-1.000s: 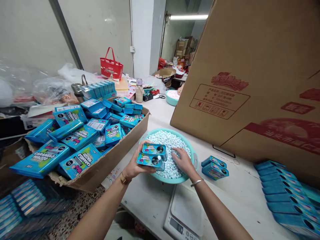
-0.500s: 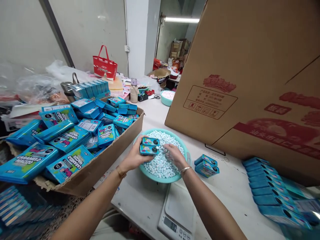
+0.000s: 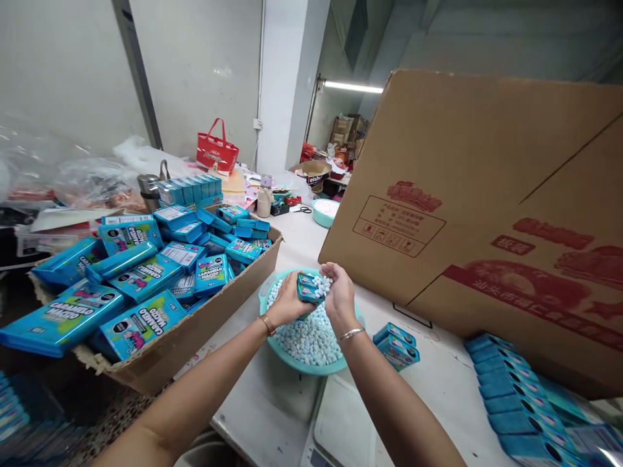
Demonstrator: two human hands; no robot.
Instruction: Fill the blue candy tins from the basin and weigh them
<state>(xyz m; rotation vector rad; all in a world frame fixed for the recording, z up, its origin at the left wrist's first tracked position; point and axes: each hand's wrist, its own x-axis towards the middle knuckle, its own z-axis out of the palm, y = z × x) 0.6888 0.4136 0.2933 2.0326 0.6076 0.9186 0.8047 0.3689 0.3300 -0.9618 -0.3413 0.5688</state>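
Observation:
My left hand [image 3: 287, 299] is wrapped round two small blue tins [image 3: 307, 289], held over a turquoise basin [image 3: 311, 368] full of pale blue and white candies [image 3: 311, 338]. Cupped against the tins' right end is my right hand [image 3: 341, 293], with a small heap of white candies [image 3: 322, 284] between its palm and the tins. Two more blue tins [image 3: 398, 347] stand on the table to the right of the basin. Below the basin lies a white scale [image 3: 344, 415], partly cut off by the frame's lower edge.
A cardboard box [image 3: 195, 344] heaped with blue packs [image 3: 146, 275] is at the left. A large carton [image 3: 418, 143] leans at the right, with a row of blue tins [image 3: 516, 395] before it. A red bag [image 3: 217, 152] stands behind.
My right hand has risen out of the basin's candies to the tins, now with candies against them. The tins have moved slightly right, and the view has tilted upward.

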